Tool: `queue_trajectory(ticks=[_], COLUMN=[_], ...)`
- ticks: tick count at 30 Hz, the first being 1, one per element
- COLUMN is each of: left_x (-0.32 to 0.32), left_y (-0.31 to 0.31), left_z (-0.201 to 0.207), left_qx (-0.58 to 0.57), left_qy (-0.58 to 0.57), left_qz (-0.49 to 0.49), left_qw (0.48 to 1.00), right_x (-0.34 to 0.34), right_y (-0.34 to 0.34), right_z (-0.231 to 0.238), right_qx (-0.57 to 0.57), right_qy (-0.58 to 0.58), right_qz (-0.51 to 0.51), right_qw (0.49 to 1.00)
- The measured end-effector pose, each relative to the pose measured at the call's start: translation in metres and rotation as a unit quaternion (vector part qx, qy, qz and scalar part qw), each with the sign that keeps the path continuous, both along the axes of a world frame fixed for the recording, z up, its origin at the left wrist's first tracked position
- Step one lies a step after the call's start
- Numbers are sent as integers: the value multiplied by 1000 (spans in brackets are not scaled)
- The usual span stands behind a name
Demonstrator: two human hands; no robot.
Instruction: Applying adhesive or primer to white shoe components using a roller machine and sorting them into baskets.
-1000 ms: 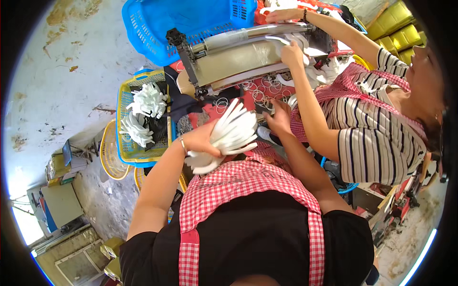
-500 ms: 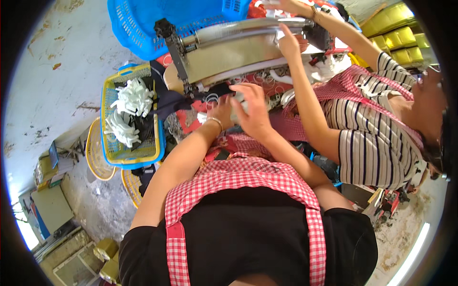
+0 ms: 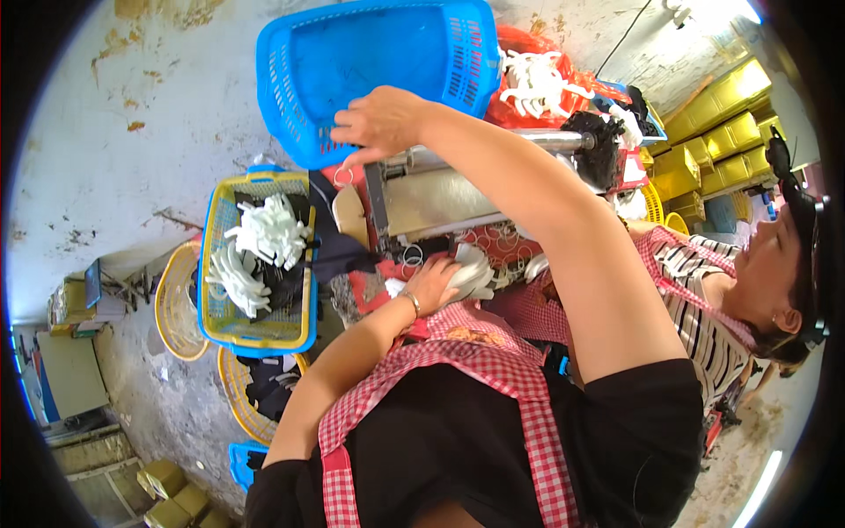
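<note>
My left hand (image 3: 429, 287) is closed on a bundle of white, glove-like fabric pieces (image 3: 473, 275), held low before my apron. Stretched far forward, my right hand (image 3: 380, 123) hovers by the near edge of the blue basket (image 3: 290, 132), beyond the roller machine's left end. Its fingers are bent but apart, and I see nothing between them. A thin pale ring, like a rubber band (image 3: 343, 177), shows just below its fingertips. More thin rings (image 3: 412, 255) lie on the red work surface near my left hand.
The roller machine (image 3: 436, 202) stands ahead. To the left, a yellow-and-blue basket (image 3: 211, 264) holds white bundles (image 3: 268, 231). Beyond the machine, white pieces (image 3: 537, 84) lie on red plastic. A co-worker in a striped shirt (image 3: 678, 308) is close on the right.
My right hand has left my left hand's side and reached forward to the blue basket's edge. The co-worker's arms no longer show over the machine. The view has shifted.
</note>
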State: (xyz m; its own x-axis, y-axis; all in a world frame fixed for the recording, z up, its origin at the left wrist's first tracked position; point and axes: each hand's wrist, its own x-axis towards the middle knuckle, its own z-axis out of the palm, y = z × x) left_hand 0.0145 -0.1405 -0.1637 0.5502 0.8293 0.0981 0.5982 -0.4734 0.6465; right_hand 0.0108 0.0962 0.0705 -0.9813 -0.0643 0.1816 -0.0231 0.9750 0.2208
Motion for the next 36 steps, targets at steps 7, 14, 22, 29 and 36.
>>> queue_trajectory(ticks=[7, 14, 22, 29, 36], left_x=[-1, 1, 7, 13, 26], left_y=[12, 22, 26, 24, 15], left_z=[5, 16, 32, 44, 29], left_qx=[-85, -162, -129, -131, -96], left_qy=[58, 66, 117, 110, 99], left_qz=[5, -12, 37, 24, 51], left_qw=[995, 984, 984, 985, 989], right_x=[-21, 7, 15, 6, -16], right_y=[-33, -41, -17, -9, -62], right_z=[-8, 12, -1, -9, -1], right_qx=[-45, -141, -90, -96, -92], right_qy=[74, 142, 199, 122, 166], right_qz=[-208, -158, -63, -86, -364], right_qw=[974, 967, 974, 984, 912])
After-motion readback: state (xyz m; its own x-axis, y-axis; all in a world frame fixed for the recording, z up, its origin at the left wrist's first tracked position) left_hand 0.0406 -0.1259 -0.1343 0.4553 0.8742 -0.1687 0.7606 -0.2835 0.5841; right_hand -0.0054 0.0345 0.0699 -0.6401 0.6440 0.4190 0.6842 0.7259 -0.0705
